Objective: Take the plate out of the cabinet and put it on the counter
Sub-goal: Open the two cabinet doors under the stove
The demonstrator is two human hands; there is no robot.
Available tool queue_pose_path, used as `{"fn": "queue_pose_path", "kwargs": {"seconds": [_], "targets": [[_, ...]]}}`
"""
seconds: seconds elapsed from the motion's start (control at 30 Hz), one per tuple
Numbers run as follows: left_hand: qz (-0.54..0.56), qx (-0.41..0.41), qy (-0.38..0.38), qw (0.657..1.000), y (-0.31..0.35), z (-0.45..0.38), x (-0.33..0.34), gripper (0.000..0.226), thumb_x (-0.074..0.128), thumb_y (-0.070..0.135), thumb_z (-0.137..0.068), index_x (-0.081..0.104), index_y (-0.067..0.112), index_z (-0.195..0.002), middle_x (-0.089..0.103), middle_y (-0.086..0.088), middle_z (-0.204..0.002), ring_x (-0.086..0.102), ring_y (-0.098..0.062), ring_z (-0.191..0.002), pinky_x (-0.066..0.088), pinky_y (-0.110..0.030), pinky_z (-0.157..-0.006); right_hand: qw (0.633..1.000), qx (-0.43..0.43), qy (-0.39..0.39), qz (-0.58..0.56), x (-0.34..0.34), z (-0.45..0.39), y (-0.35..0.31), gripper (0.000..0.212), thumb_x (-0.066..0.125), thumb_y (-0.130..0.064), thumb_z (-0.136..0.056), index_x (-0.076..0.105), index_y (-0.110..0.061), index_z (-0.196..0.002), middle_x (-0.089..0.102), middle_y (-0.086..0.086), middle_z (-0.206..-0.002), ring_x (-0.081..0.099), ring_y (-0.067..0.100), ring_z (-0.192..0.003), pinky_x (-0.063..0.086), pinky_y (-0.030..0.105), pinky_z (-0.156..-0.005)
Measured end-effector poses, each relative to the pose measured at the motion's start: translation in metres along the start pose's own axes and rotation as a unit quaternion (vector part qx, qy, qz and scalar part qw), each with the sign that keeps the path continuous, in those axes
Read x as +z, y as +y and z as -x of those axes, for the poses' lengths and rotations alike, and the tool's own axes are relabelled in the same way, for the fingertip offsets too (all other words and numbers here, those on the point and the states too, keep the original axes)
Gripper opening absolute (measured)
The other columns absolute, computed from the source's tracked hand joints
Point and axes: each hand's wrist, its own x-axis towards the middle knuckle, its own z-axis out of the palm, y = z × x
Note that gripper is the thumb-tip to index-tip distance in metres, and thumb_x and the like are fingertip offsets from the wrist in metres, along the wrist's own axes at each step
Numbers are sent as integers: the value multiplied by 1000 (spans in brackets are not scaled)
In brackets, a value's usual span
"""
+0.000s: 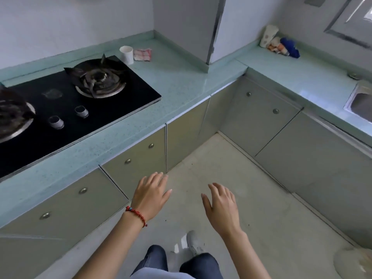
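No plate is visible; every cabinet door under the counter is closed. My left hand (150,193), with a red bead bracelet at the wrist, hovers with fingers spread just in front of a grey-green cabinet door (138,160) that has a round metal knob (127,161). My right hand (221,206) hangs open over the floor, to the right of the left hand, holding nothing. The pale green counter (181,85) runs above the cabinets and turns a corner to the right.
A black two-burner gas hob (66,101) is set into the counter at left. Behind it stand a white cup (126,54) and a pink-white cloth (142,54). Bags and a blue cloth (281,44) lie at the back right; a sink (360,103) at the right edge.
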Motion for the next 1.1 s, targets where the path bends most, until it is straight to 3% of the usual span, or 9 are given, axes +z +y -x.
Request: {"fn": "queue_pose_path", "kwargs": {"seconds": [0.37,0.83,0.93,1.0,1.1], "targets": [[20,-269,8,963,-3,7,8,48,35,41,-80,64,9,-101,72,-9,-101,68,-24,-93,57,-39,-74,967,-245,-66,-6,5,-106,-10,46,36,-42,-86,65,-10,-100,72,7,-98,69,26,-85,55,33,-74],[29,-422,22,906,-24,53,27,41,40,37,-83,60,8,-104,69,-9,-103,66,-26,-96,57,-40,-78,888,-419,-186,-31,54,-121,-81,43,39,-37,-84,64,-7,-101,71,8,-99,68,27,-90,55,36,-79],[41,-436,20,899,-42,54,37,35,61,32,-80,61,6,-105,70,-12,-105,67,-27,-96,56,-41,-76,889,-379,-234,-105,67,-124,-104,41,40,-36,-91,59,-8,-114,65,8,-115,60,27,-107,47,37,-92],[56,-436,22,898,-55,51,41,38,54,36,-83,60,6,-106,70,-12,-106,67,-27,-96,56,-40,-76,893,-259,-303,-208,73,-127,-122,36,47,-32,-93,55,-12,-122,59,3,-124,52,21,-117,42,30,-95],[127,-449,58,883,-73,42,44,47,37,39,-85,57,4,-111,68,-15,-111,65,-30,-100,54,-41,-80,864,-93,-362,-338,85,-132,-151,28,54,-26,-91,60,-13,-115,63,1,-113,56,16,-112,41,18,-83]]}}
